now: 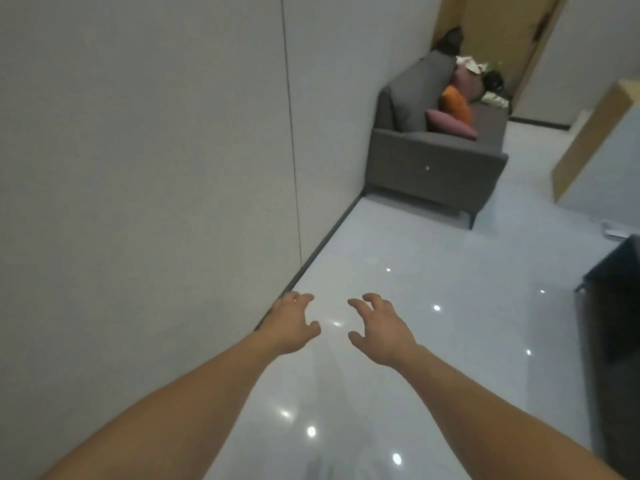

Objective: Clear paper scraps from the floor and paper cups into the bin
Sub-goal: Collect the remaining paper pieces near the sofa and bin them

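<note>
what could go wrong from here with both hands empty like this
1. The left hand and right hand hold nothing, and no bin or cup is in view, so searching may cost time.
2. The glossy floor throws glare spots that could hide pale scraps; a pale piece at the right edge is easy to miss.
3. The dark furniture corner beside it could catch a shin.

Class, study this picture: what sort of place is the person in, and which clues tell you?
Probably a home living room: a grey sofa with an orange cushion against the wall, a wooden door behind it, and a glossy floor.
</note>
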Action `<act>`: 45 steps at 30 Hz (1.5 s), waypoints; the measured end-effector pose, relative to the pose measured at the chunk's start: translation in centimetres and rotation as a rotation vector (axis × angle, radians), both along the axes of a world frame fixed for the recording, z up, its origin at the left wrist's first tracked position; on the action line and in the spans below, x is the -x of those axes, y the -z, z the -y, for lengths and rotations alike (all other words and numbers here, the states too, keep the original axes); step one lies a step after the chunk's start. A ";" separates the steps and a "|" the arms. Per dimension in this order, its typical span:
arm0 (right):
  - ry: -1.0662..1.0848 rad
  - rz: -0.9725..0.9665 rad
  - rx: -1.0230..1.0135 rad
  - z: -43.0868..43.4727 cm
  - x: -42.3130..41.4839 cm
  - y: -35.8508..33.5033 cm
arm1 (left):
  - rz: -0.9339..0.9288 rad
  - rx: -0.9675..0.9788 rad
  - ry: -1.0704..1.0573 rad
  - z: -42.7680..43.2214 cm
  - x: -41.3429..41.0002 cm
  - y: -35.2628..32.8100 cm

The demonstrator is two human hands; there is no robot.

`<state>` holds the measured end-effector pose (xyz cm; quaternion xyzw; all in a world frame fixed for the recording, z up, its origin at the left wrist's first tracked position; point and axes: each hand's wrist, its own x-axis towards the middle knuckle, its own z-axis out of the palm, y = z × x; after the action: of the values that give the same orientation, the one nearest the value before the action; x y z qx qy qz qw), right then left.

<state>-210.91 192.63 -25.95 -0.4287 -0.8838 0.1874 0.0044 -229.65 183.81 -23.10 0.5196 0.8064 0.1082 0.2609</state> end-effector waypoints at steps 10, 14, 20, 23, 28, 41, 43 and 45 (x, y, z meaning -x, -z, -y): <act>0.304 0.019 0.005 -15.1 -8.0 0.7 | -0.024 0.036 0.287 -20.8 -5.8 1.4; 0.438 0.061 0.029 -21.2 -10.1 0.4 | 0.002 0.032 0.402 -30.0 -6.9 1.9; 0.650 0.062 0.022 -29.4 -13.8 -0.5 | 0.003 0.015 0.589 -42.8 -10.7 1.8; 0.715 0.074 0.022 -33.2 -16.3 -0.2 | 0.020 0.012 0.672 -48.3 -14.6 1.9; 0.791 0.063 0.003 -41.4 -21.9 0.8 | 0.032 -0.032 0.770 -57.7 -22.2 1.8; 0.841 0.055 -0.004 -63.3 -36.5 -0.9 | 0.041 -0.020 0.765 -79.4 -35.4 0.5; 0.840 0.066 0.005 -67.1 -37.8 -0.7 | 0.044 -0.016 0.765 -83.5 -36.4 1.2; 0.845 0.097 -0.010 -71.4 -39.2 -0.5 | 0.061 -0.014 0.777 -88.1 -37.5 1.9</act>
<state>-171.73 264.07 -25.43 -0.7616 -0.6304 0.1444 0.0412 -192.12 271.92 -25.01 0.7846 0.5406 0.0224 0.3026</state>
